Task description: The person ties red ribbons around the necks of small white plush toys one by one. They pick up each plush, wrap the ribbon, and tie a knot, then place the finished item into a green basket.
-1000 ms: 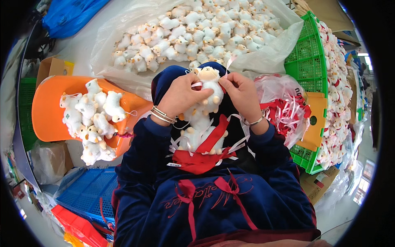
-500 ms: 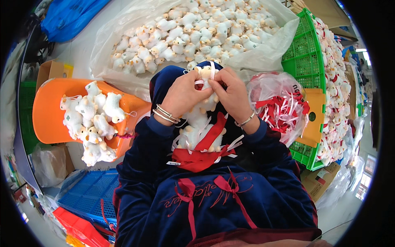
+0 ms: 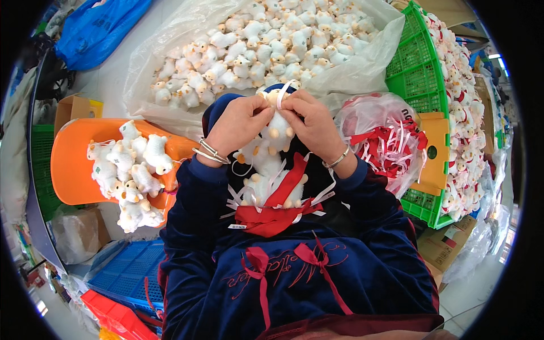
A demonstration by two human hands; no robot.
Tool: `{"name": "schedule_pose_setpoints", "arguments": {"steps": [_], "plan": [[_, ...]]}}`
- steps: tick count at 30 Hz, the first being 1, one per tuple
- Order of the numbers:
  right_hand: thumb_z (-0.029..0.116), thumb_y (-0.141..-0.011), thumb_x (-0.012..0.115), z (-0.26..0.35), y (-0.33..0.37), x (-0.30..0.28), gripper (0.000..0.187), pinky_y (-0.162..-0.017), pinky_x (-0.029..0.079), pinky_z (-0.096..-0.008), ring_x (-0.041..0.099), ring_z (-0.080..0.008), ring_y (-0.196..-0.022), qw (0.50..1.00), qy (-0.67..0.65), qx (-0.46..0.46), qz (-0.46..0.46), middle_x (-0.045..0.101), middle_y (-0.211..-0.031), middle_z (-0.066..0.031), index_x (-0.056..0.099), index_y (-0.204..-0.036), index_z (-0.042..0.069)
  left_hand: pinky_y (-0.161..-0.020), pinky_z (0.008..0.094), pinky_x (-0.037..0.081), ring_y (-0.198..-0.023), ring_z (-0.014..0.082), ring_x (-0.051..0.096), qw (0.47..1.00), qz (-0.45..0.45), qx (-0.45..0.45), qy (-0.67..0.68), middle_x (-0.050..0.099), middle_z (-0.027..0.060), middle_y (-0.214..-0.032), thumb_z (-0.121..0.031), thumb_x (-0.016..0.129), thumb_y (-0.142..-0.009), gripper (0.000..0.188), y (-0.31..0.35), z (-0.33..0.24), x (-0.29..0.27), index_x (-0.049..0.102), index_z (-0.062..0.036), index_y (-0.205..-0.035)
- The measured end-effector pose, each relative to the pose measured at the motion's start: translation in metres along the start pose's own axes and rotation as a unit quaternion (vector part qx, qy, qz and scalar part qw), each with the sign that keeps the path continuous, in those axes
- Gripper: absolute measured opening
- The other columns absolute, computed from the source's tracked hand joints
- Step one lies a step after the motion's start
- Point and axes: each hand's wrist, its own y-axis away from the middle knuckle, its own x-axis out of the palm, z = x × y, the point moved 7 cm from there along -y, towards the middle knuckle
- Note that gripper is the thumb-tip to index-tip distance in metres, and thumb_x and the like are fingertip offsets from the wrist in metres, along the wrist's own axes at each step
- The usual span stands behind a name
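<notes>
Above my lap I hold a small white plush animal toy point(image 3: 277, 126) upright between both hands. My left hand point(image 3: 238, 126) is closed, thumb and fingertips pinched beside the toy's head. A narrow white ribbon point(image 3: 283, 95) loops up at the head, and my right hand point(image 3: 313, 123) pinches it on the other side. The fingers partly hide the toy's neck. More white plush toys point(image 3: 258, 190) lie on my lap, under red fabric strips point(image 3: 266, 220) with white ribbon ends.
A large plastic sheet point(image 3: 144, 62) ahead bears a heap of white toys. An orange chair point(image 3: 71, 161) at left holds several more. On the right are a clear bag of red strips point(image 3: 388, 150) and a green crate point(image 3: 413, 56) by toys with red scarves. Blue crate point(image 3: 127, 269) lower left.
Both hands have moved slightly left, and the right hand has turned. The ribbon now loops higher beside the head, and the red patch at the toy's neck is no longer visible.
</notes>
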Motion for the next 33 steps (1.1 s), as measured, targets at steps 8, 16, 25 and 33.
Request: {"name": "schedule_pose_setpoints", "arguments": {"steps": [8,16,25,33], "plan": [[0.006,-0.095,0.068,-0.012,-0.008,0.006,0.006,-0.073,0.049,-0.0327,0.061,-0.024,-0.082,0.997,-0.06,0.004,0.048,0.061,-0.093,-0.0094,0.068,-0.097,0.001,-0.059,0.0256,0.045,-0.066,0.0056,0.056,0.995,-0.03,-0.029,0.087,0.067,0.0017,-0.072,-0.026,0.067,-0.098,0.034,0.001,0.003,0.002,0.072,0.0065,-0.091],[0.005,-0.096,0.07,-0.033,-0.006,0.012,0.005,-0.071,0.042,-0.0233,0.052,-0.0073,-0.083,0.972,-0.21,0.056,0.083,0.058,-0.098,0.0003,0.07,-0.1,0.003,-0.055,0.0177,0.034,-0.062,-0.0009,0.044,0.97,0.019,-0.095,0.222,0.058,-0.0083,-0.077,-0.024,0.068,-0.099,0.025,0.005,0.021,0.008,0.074,-0.0032,-0.111],[0.007,-0.098,0.066,-0.027,-0.018,0.007,0.016,-0.075,0.044,-0.0234,0.053,-0.0087,-0.086,0.965,-0.222,0.045,0.129,0.058,-0.094,-0.0001,0.072,-0.113,0.004,-0.064,0.0221,0.045,-0.074,0.0031,0.055,0.977,-0.073,-0.007,0.199,0.067,-0.0038,-0.081,-0.015,0.075,-0.093,0.021,0.001,0.009,0.025,0.075,0.002,-0.106],[0.003,-0.092,0.068,-0.014,-0.025,-0.007,0.025,-0.075,0.052,-0.0285,0.063,-0.0176,-0.081,0.984,-0.13,-0.001,0.125,0.061,-0.093,-0.0038,0.071,-0.116,0.004,-0.063,0.0191,0.042,-0.073,0.0006,0.053,0.986,-0.083,-0.042,0.135,0.065,-0.0057,-0.083,-0.015,0.073,-0.094,0.017,0.002,0.013,0.02,0.074,-0.0017,-0.104]]}}
